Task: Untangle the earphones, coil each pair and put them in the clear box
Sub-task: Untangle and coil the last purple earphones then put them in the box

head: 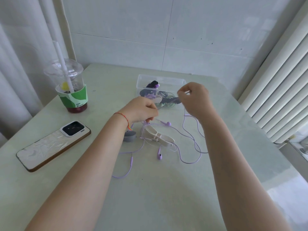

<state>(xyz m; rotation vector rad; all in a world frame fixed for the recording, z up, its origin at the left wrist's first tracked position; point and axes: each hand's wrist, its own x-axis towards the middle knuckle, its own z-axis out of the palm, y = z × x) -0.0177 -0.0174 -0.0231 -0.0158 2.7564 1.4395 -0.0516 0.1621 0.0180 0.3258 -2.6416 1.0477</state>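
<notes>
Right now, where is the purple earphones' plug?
In the head view, the plug lies on the table, just right of the left forearm, left of the loose earbud, below the white clip.

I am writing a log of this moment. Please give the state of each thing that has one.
Lilac earphones: uncoiled, loose on table.
Clear box: open, holds coiled earphones.
Left hand: pinches cord.
Right hand: pinches cord.
Drink cup: upright, lidded.
Phone: face down.

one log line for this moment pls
step: untangling | left hand: pinches purple cord | right hand: pinches cord | clear box: holds coiled pairs
</notes>
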